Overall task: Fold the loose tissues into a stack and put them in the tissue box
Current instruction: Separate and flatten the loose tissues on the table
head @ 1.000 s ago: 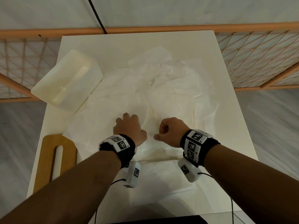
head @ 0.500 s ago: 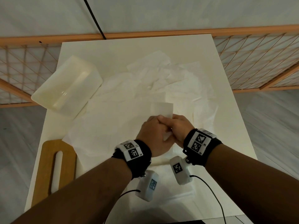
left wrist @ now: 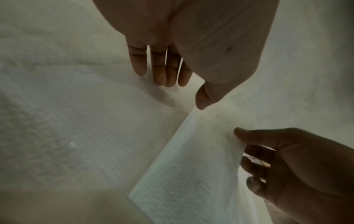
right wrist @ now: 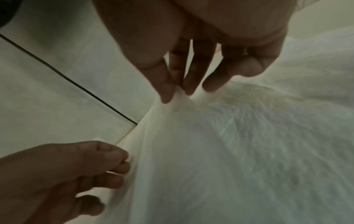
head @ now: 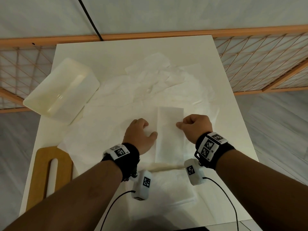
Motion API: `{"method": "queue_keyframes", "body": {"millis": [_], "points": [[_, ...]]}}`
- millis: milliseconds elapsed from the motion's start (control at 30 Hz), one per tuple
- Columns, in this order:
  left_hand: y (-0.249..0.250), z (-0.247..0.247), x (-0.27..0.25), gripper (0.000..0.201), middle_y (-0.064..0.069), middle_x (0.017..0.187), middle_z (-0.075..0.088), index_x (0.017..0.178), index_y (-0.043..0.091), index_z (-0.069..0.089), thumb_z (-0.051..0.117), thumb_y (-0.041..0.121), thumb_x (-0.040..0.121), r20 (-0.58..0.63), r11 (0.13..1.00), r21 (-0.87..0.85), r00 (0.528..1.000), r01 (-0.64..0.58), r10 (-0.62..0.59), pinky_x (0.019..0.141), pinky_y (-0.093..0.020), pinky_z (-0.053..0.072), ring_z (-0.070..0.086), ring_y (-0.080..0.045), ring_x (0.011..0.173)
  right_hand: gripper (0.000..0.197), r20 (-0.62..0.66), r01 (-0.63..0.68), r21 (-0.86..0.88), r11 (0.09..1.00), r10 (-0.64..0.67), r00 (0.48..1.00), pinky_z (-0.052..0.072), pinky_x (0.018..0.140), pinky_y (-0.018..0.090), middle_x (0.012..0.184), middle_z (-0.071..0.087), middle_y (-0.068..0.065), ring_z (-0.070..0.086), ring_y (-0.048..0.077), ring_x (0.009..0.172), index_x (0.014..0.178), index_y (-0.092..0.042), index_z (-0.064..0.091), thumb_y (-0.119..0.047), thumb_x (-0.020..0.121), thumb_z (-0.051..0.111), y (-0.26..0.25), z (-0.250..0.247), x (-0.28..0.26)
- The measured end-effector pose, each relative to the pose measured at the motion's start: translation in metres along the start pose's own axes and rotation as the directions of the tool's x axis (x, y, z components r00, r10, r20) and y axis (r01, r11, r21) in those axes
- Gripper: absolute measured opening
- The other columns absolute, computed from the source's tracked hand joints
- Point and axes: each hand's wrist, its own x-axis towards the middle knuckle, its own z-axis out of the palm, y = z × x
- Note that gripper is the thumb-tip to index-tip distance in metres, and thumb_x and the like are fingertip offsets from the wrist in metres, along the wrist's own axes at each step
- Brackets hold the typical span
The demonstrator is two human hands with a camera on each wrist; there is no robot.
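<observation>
A narrow folded tissue (head: 170, 134) sits in the middle of the white table (head: 116, 50), on top of spread loose tissues (head: 166, 77). My right hand (head: 191, 125) pinches its right edge between thumb and fingers (right wrist: 166, 91); the same pinch appears at the tissue (left wrist: 191, 166) in the left wrist view. My left hand (head: 141, 130) rests beside the left edge. Its fingers (left wrist: 161, 72) hang relaxed and only the thumb tip touches the tissue. The translucent white tissue box (head: 61, 87) stands at the table's left far corner.
A wooden lid with a long slot (head: 50, 172) lies at the near left edge. Another flat white sheet (head: 175, 189) lies near the front edge under my wrists. An orange lattice fence (head: 258, 64) runs behind and beside the table.
Half a second ago both hands met over a lifted tissue flap. They have since drawn apart, and the tissue now lies as a narrow folded strip between them.
</observation>
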Motion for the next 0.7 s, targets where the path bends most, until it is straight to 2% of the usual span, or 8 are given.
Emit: {"method": "queue_keyframes", "body": {"millis": [133, 200, 267, 400, 467, 567, 633, 700], "points": [[0.01, -0.002, -0.002, 0.041, 0.003, 0.108, 0.058, 0.112, 0.017, 0.059, 0.073, 0.045, 0.087, -0.037, 0.98, -0.173, 0.994, 0.094, -0.102, 0.084, -0.027, 0.042, 0.056, -0.017, 0.099, 0.024, 0.198, -0.093, 0.433, 0.896, 0.006, 0.98, 0.057, 0.073, 0.04, 0.072, 0.07, 0.006, 0.067, 0.03, 0.076, 0.071, -0.009, 0.058, -0.007, 0.094, 0.066, -0.011, 0.006, -0.007], [0.014, -0.005, -0.003, 0.043, 0.004, 0.107, 0.06, 0.113, 0.017, 0.06, 0.072, 0.049, 0.088, -0.011, 0.95, -0.283, 0.99, 0.134, -0.143, 0.084, -0.027, 0.042, 0.058, -0.016, 0.098, 0.015, 0.323, -0.226, 0.599, 0.768, 0.027, 0.946, 0.059, 0.089, 0.051, 0.098, 0.076, 0.019, 0.071, 0.042, 0.095, 0.1, 0.004, 0.065, -0.008, 0.1, 0.056, -0.018, 0.008, -0.011], [0.017, -0.008, -0.004, 0.045, 0.006, 0.107, 0.063, 0.115, 0.019, 0.062, 0.072, 0.053, 0.087, 0.011, 0.913, -0.375, 0.985, 0.161, -0.169, 0.086, -0.029, 0.045, 0.06, -0.015, 0.099, 0.03, 0.388, -0.316, 0.655, 0.686, 0.054, 0.92, 0.054, 0.096, 0.06, 0.118, 0.071, 0.025, 0.068, 0.046, 0.11, 0.125, 0.003, 0.062, -0.013, 0.103, 0.05, -0.023, 0.01, -0.015], [0.024, -0.014, -0.006, 0.054, 0.001, 0.103, 0.073, 0.102, 0.021, 0.071, 0.078, 0.063, 0.069, 0.084, 0.803, -0.552, 0.972, 0.227, -0.217, 0.095, -0.045, 0.056, 0.069, -0.021, 0.1, 0.042, 0.472, -0.445, 0.706, 0.55, 0.102, 0.875, 0.05, 0.103, 0.061, 0.125, 0.069, 0.022, 0.065, 0.044, 0.117, 0.133, -0.002, 0.061, -0.02, 0.095, 0.058, -0.024, 0.018, -0.017], [0.027, -0.016, -0.008, 0.041, -0.011, 0.096, 0.076, 0.086, 0.014, 0.074, 0.082, 0.05, 0.067, 0.124, 0.71, -0.656, 0.965, 0.254, -0.231, 0.093, -0.057, 0.057, 0.072, -0.035, 0.094, 0.05, 0.486, -0.463, 0.729, 0.505, 0.095, 0.869, 0.048, 0.107, 0.057, 0.129, 0.067, 0.023, 0.064, 0.043, 0.12, 0.137, 0.0, 0.058, -0.019, 0.091, 0.059, -0.023, 0.023, -0.018], [0.026, -0.018, -0.01, 0.009, -0.02, 0.096, 0.075, 0.086, 0.003, 0.073, 0.076, 0.012, 0.088, 0.169, 0.612, -0.734, 0.952, 0.294, -0.255, 0.088, -0.057, 0.059, 0.072, -0.035, 0.086, 0.046, 0.524, -0.437, 0.68, 0.59, 0.026, 0.851, 0.05, 0.102, 0.061, 0.129, 0.066, 0.027, 0.064, 0.046, 0.117, 0.133, 0.002, 0.057, -0.01, 0.089, 0.055, -0.024, 0.027, -0.021], [0.022, -0.019, -0.009, 0.003, -0.022, 0.099, 0.075, 0.086, 0.005, 0.072, 0.073, 0.004, 0.089, 0.178, 0.58, -0.751, 0.942, 0.317, -0.284, 0.084, -0.053, 0.061, 0.072, -0.034, 0.085, 0.046, 0.444, -0.316, 0.598, 0.736, 0.024, 0.896, 0.058, 0.09, 0.058, 0.124, 0.068, 0.026, 0.069, 0.044, 0.107, 0.128, -0.002, 0.056, 0.002, 0.083, 0.062, -0.024, 0.029, -0.021], [0.017, -0.021, -0.008, 0.008, -0.023, 0.098, 0.075, 0.081, 0.008, 0.071, 0.078, 0.005, 0.085, 0.153, 0.571, -0.759, 0.937, 0.314, -0.313, 0.082, -0.052, 0.06, 0.072, -0.034, 0.084, 0.045, 0.305, -0.17, 0.41, 0.896, 0.041, 0.952, 0.061, 0.078, 0.048, 0.116, 0.07, 0.015, 0.072, 0.032, 0.098, 0.122, -0.012, 0.054, -0.007, 0.084, 0.077, -0.024, 0.029, -0.019]]}}
